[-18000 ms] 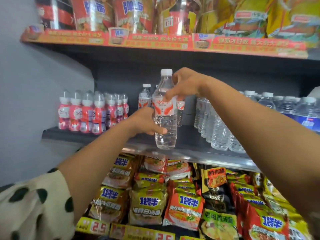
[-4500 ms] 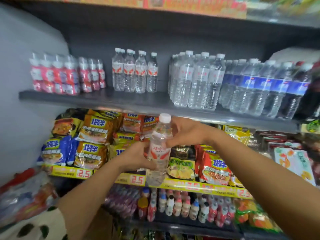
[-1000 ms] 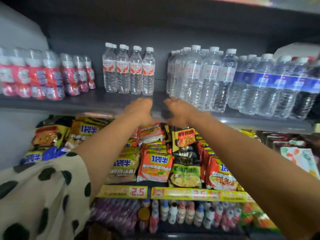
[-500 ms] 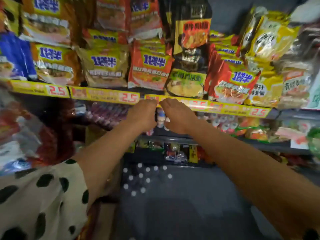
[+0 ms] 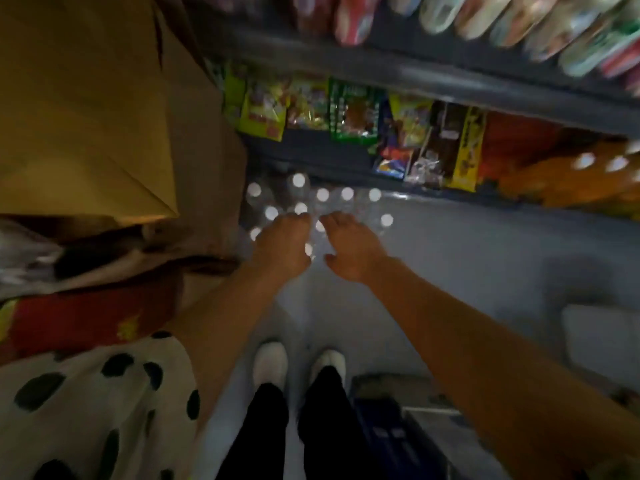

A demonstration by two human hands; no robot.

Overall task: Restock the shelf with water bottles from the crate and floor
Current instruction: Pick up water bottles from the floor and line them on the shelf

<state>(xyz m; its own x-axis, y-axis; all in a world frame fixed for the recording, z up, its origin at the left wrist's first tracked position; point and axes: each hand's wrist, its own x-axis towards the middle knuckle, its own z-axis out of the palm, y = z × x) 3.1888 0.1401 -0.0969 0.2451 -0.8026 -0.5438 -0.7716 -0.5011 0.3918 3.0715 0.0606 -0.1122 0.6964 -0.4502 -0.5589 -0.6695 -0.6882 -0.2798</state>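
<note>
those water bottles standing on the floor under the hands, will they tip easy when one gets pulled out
Probably yes. The water bottles stand upright, tall and narrow, packed close, so lifting one may knock its neighbours over. Clear plastic walls likely flex under a squeeze. If full, each should feel fairly heavy for its size. Neither the left hand nor the right hand visibly grips one yet.

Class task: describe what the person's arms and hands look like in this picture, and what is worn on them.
Both forearms are bare, and the left hand and right hand wear no gloves. No rings or watch can be made out in the blur. A loose white sleeve with dark spots covers the left upper arm.
</note>
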